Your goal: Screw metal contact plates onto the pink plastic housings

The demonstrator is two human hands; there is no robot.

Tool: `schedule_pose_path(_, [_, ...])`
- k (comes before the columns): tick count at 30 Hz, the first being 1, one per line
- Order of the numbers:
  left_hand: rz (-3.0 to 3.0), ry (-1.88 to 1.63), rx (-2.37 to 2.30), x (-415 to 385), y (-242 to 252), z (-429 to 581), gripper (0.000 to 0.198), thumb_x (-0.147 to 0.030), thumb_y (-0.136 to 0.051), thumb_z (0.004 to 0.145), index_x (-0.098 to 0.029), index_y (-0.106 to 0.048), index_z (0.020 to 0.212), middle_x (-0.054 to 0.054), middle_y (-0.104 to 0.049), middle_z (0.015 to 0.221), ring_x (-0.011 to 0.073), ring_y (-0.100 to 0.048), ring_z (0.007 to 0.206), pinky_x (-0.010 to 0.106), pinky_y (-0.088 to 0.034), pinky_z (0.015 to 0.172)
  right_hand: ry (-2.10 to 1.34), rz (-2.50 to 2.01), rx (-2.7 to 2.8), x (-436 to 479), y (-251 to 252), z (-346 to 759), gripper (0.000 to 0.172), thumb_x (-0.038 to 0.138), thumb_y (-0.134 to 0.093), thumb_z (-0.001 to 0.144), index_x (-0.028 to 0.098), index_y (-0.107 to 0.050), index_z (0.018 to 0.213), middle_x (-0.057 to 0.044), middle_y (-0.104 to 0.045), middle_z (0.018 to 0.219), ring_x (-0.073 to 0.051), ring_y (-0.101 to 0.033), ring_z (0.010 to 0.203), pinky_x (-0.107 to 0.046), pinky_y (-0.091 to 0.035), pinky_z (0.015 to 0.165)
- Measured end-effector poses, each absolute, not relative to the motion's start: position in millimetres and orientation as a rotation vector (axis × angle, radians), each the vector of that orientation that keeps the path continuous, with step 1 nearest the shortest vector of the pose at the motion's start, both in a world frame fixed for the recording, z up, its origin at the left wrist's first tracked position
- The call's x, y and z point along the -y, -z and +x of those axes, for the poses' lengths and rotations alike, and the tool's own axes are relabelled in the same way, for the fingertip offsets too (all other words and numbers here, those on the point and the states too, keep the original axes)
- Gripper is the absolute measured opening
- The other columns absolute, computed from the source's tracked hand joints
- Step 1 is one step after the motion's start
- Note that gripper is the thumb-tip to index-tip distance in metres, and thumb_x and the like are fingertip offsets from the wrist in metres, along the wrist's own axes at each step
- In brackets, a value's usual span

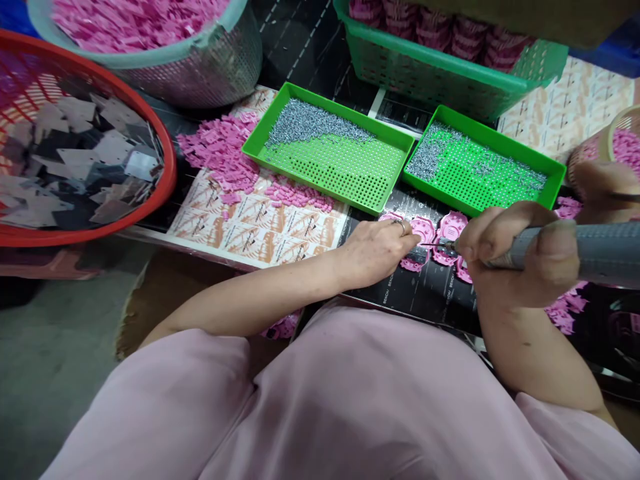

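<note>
My right hand (pixel 517 250) is wrapped around a grey electric screwdriver (pixel 600 253), held almost level with its thin bit pointing left. The bit's tip reaches the fingertips of my left hand (pixel 373 250). That hand wears a ring, and its fingers are pressed together over the pink plastic parts; what is between them is hidden. Several pink moulded housings (pixel 451 228) lie in rows on the dark tabletop under the bit. Just beyond them are two green trays of small silver screws, a left tray (pixel 320 190) and a right tray (pixel 555 193).
Loose pink pieces (pixel 225 153) are heaped left of the trays. A red basket (pixel 170 160) holds flat grey plates; a pale green basket (pixel 235 60) holds pink parts. Behind stands a green crate (pixel 445 77) of stacked pink parts. Another blurred hand (pixel 610 187) shows at the right edge.
</note>
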State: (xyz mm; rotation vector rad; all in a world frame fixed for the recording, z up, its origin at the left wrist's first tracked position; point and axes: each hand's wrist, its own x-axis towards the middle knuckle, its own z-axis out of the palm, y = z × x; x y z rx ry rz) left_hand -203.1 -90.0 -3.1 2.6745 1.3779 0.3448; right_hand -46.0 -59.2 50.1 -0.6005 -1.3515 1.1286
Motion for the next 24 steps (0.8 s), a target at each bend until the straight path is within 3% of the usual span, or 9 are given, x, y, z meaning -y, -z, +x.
schedule_pose_path(3, [2.661, -0.474, -1.372, 92, 5, -210, 0.021, -0.019, -0.049, 0.093, -0.018, -0.067, 0.102, 0.003, -0.069, 0.097, 0.0158, -0.065, 0.086, 0.026, -0.052, 0.070, -1.059, -0.525, 1.287, 59, -48, -46, 0.042, 0.035, -0.063, 0.079, 0.021, -0.044, 0.043, 0.004, -0.038, 0.042, -0.008, -0.041, 0.032, -0.026, -0.029, 0.028])
schedule_pose_path(6, [2.634, -0.575, -1.353, 96, 11, -213, 0.025, -0.028, -0.045, 0.098, -0.018, -0.068, 0.094, 0.002, -0.070, 0.089, 0.0145, -0.065, 0.080, 0.025, -0.050, 0.069, -1.089, -0.593, 1.351, 62, -47, -42, 0.041, 0.038, -0.061, 0.082, 0.022, -0.050, 0.046, 0.004, -0.037, 0.042, -0.009, -0.041, 0.033, -0.027, -0.029, 0.029])
schedule_pose_path(11, [2.659, -0.606, -1.316, 99, 16, -207, 0.022, -0.028, -0.052, 0.095, -0.018, -0.069, 0.084, 0.002, -0.069, 0.083, 0.0159, -0.062, 0.080, 0.028, -0.047, 0.070, -1.116, -0.570, 1.336, 66, -41, -38, 0.028, 0.034, -0.061, 0.082, 0.024, -0.057, 0.055, 0.005, -0.036, 0.043, -0.009, -0.038, 0.032, -0.024, -0.029, 0.025])
schedule_pose_path(24, [2.859, -0.835, -1.038, 91, 33, -196, 0.014, -0.015, -0.056, 0.089, -0.014, -0.068, 0.081, 0.006, -0.071, 0.110, 0.0197, -0.063, 0.109, 0.034, -0.048, 0.096, -1.092, -0.521, 1.388, 67, -37, -44, 0.027, 0.031, -0.058, 0.082, 0.024, -0.056, 0.056, 0.007, -0.037, 0.041, -0.008, -0.037, 0.028, -0.023, -0.029, 0.026])
